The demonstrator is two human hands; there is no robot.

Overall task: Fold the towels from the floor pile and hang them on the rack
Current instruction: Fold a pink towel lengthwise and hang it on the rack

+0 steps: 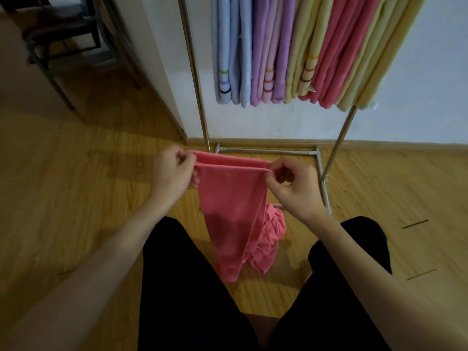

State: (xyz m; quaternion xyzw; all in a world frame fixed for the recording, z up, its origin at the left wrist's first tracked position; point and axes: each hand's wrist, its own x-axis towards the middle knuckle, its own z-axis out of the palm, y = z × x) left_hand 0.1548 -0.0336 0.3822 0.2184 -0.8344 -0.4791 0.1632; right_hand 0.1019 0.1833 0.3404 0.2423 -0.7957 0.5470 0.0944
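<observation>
Left hand (174,171) and right hand (293,183) each pinch a top corner of a pink towel (233,211), doubled over, stretched level between them and hanging down below. Beneath the right hand, a crumpled pink pile (268,244) on the wood floor (88,198). Beyond both hands, the rack (200,102) carries folded towels (298,54).
</observation>
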